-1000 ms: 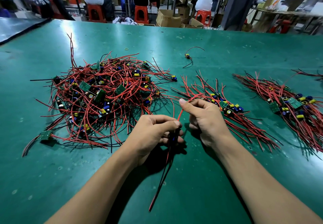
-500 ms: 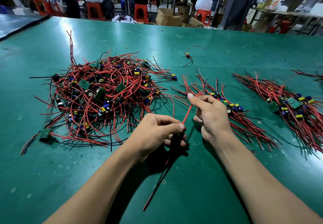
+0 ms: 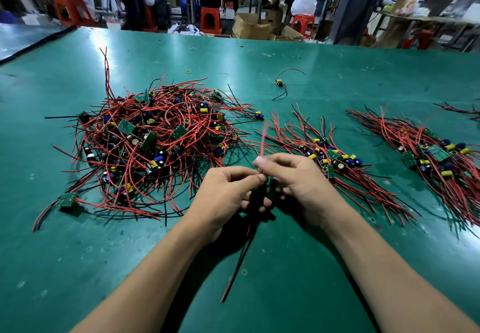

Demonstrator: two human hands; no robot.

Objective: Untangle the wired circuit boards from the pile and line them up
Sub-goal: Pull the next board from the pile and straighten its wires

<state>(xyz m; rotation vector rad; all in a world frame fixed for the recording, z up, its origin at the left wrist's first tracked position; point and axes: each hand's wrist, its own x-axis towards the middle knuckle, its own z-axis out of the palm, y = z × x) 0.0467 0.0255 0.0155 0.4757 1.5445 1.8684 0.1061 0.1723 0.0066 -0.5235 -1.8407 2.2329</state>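
Note:
A tangled pile of small green circuit boards with red and black wires [image 3: 153, 148] lies on the green table at the left. My left hand [image 3: 226, 192] grips one wired board [image 3: 257, 200], mostly hidden between my fingers, its red and black leads [image 3: 239, 262] hanging toward me. My right hand [image 3: 293, 176] pinches that board's red wire [image 3: 262, 140], which stands up blurred above my fingers. Two lined-up rows of boards lie to the right: one row [image 3: 335, 158] just behind my right hand, another row [image 3: 436, 156] further right.
A single wired part [image 3: 280, 83] lies alone at mid-table, with a small yellow ring [image 3: 188, 72] further back. More wires [image 3: 465, 110] show at the right edge. A loose board [image 3: 68, 199] sits at the pile's near left. People, red stools and boxes stand beyond the table's far edge.
My right hand has slid back down the red wire toward my left hand, and the wire's free end now points up, blurred. The left hand has held the board in place.

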